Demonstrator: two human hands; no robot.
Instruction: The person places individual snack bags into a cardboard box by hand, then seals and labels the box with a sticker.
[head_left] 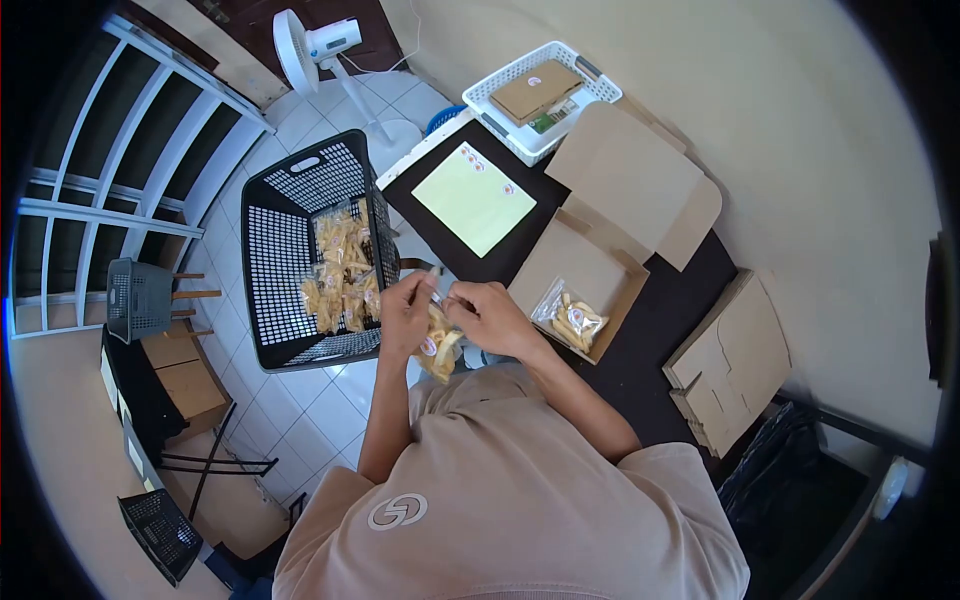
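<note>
My left hand (404, 314) and my right hand (492, 317) are close together in front of my shirt, both pinching the top of a clear snack bag (438, 350). Pale yellow sticks fill the bag, which hangs below my fingers and has a small round sticker. To the right, an open cardboard box (622, 322) has one similar packed bag (572, 318) lying in its near part. On my left stands a large black plastic basket (275, 265) with several snack bags (340, 270) inside.
A pale green sticker sheet (474, 200) lies on the dark table (640, 375). Behind it is a white basket (520, 148) holding a closed cardboard box (536, 92). Flattened cardboard (735, 350) is stacked at the right. A white fan (330, 45) stands on the tiled floor.
</note>
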